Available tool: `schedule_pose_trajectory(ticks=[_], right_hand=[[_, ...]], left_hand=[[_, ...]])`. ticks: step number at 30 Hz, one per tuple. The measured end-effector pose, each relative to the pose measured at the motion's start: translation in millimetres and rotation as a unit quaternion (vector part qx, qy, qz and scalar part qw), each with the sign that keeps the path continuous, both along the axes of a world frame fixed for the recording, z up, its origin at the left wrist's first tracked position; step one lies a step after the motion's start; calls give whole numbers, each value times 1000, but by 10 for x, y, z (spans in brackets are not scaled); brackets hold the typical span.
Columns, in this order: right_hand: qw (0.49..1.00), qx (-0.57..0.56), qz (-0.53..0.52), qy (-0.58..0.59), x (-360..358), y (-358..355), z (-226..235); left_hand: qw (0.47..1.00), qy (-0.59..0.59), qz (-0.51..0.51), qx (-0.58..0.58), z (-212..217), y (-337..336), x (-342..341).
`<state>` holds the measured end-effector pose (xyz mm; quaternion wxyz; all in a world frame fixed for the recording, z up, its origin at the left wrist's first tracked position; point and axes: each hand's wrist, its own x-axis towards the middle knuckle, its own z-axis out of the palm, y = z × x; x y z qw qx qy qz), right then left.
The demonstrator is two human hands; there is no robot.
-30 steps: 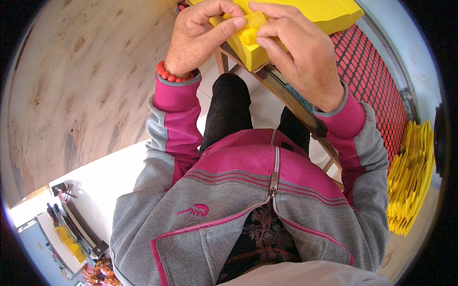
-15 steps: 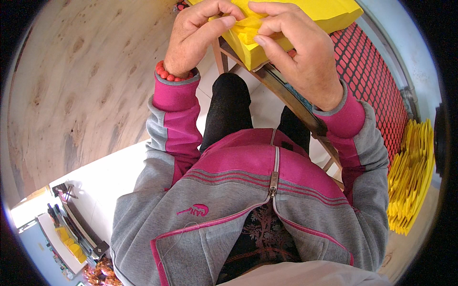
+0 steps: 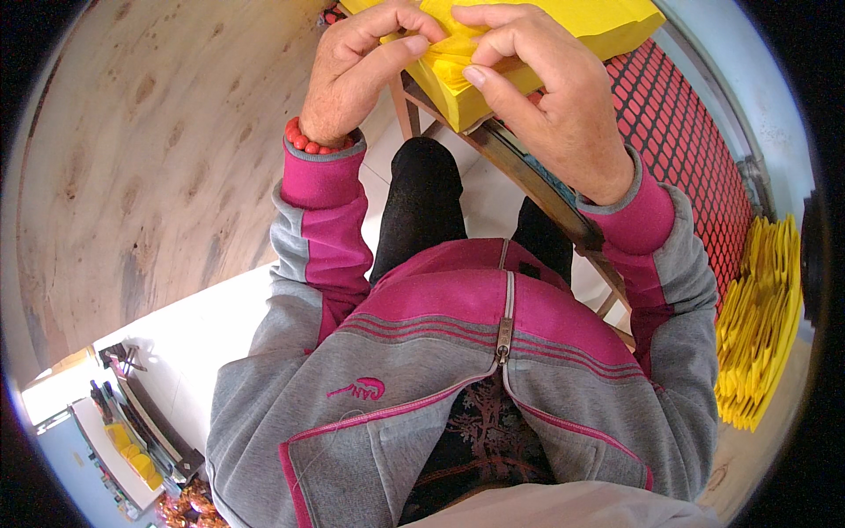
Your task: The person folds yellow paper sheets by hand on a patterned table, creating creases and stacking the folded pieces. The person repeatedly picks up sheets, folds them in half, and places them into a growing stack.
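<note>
Yellow piece [image 3: 451,69], crumpled, sits atop the near end of the larger flat yellow item [image 3: 591,22], between both hands. Left hand [image 3: 345,79] and right hand [image 3: 563,104]: fingers bent at its sides; can't tell if pinching. Below: wooden desk [image 3: 528,179]. Farther right: pleated yellow stack [image 3: 757,326].

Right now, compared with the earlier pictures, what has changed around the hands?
The left hand has drawn its thumb leftward, away from the right hand. The yellow piece between them, a small raised patch before, now shows as creases. Whether either grip let go is unclear. The right hand barely shifted; the yellow stack and red bracelet look the same.
</note>
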<state>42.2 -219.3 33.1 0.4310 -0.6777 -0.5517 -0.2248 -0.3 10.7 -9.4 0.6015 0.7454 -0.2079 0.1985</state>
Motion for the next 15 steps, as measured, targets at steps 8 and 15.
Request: schedule_pose_trajectory(ticks=[8, 15], right_hand=[[1000, -21, -8, -1, -45, -32, 68], [1000, -20, -8, -3, -44, -24, 63]], left_hand=[[999, -6, 3, 32, -11, 65, 20], [999, -45, -16, 25, 45, -20, -1]])
